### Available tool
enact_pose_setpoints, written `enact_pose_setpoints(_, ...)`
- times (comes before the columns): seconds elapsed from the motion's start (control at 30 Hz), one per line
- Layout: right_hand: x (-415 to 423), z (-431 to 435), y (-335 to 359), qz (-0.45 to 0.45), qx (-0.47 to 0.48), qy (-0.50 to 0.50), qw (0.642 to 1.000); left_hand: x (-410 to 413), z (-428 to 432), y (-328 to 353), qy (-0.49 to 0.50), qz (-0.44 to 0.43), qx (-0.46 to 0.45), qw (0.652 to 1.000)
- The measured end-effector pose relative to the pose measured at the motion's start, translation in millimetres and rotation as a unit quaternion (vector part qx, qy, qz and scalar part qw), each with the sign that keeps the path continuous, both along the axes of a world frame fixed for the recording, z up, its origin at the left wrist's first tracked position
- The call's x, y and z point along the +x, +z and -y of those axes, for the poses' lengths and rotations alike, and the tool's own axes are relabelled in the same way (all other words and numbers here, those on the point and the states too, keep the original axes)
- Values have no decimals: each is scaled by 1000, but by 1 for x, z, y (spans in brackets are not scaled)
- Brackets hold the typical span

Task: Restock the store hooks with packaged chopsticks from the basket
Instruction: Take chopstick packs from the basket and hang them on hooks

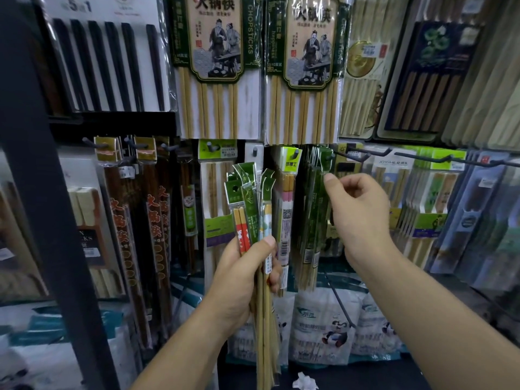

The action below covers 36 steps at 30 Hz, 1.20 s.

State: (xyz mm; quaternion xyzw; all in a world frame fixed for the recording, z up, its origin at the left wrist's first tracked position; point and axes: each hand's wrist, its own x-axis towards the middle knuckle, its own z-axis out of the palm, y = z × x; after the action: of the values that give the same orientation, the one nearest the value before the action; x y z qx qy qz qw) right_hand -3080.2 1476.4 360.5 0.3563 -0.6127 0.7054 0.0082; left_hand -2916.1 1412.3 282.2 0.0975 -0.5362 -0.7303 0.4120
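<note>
panda-print bags [323, 330], crumpled paper [304, 381]

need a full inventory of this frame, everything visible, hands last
held chopstick packs: several, green headers, fanned at centre
hanging green packs: one stack, green, hook right of centre
large bamboo packs: two, tan with green-framed cards, top centre
black chopstick pack: one, black, top left
brown chopstick packs: several, dark brown, lower-left hooks
protruding hooks: at least two, dark, right
panda-print bags: at least three, white and teal, bottom
crumpled paper: one, white, bottom centre
left hand: grips held chopstick packs
right hand: fingers curled, thumb at hanging green packs' top; grip unclear
</note>
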Motion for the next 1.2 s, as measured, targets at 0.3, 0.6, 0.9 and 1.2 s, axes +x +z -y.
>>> enact_pose_setpoints(0.3,32,-11,-3,5,39,208,977,-2,-9,4,-13,31,-56,998)
enact_pose_setpoints(0.6,27,-15,2,14,45,183,982,-6,-9,1,3,27,-59,998)
enact_pose_setpoints(0.9,0,-8,25,20,-22,62,998,-9,0,-4,42,26,-30,998)
enact_pose_setpoints(1.2,-2,0,27,24,-18,59,998,-10,0,-5,37,34,-36,998)
